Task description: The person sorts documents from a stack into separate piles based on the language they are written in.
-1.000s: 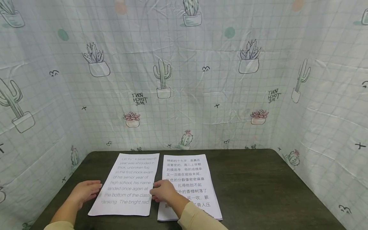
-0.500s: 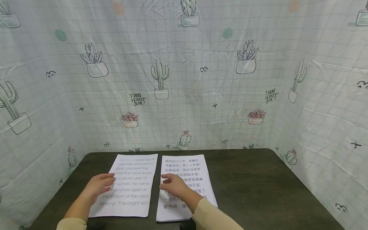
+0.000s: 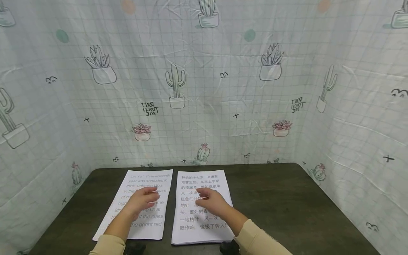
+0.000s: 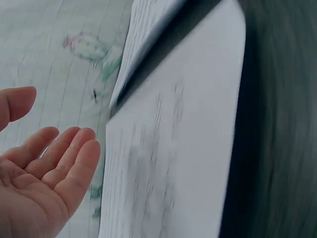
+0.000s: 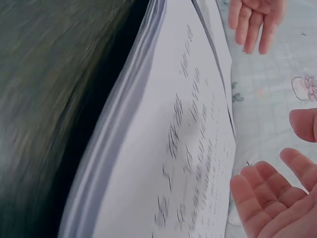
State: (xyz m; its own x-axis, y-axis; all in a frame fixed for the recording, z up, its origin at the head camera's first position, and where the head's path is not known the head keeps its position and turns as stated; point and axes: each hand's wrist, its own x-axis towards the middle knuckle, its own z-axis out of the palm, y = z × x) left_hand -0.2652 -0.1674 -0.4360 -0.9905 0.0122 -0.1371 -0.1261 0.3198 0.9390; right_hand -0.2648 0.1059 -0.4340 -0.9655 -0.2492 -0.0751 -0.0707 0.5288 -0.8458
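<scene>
Above the sheet of English text (image 3: 146, 232) floats my left hand (image 3: 141, 202), fingers loosely extended toward the right and holding nothing. My right hand (image 3: 213, 203) hangs over the stack of paper with Chinese text (image 3: 194, 236), its thumb and fingers apart. Both hands cover some of the print. In the left wrist view, the left hand (image 4: 49, 183) has its palm showing and stays clear of the paper (image 4: 198, 109). Layered page edges of the stack (image 5: 133, 173) appear in the right wrist view, beside the right hand (image 5: 277, 203); the left hand (image 5: 257, 20) shows at the top.
Both papers lie side by side on a dark wooden table (image 3: 274, 212), a narrow gap between them. A pale curtain (image 3: 204, 88) printed with cacti surrounds the table at the back and sides. Small black objects (image 3: 229, 247) show near the sleeves.
The right hand has left the English sheet's right edge and moved right over the Chinese stack. From beside the English sheet's left edge, the left hand has moved right, over that sheet.
</scene>
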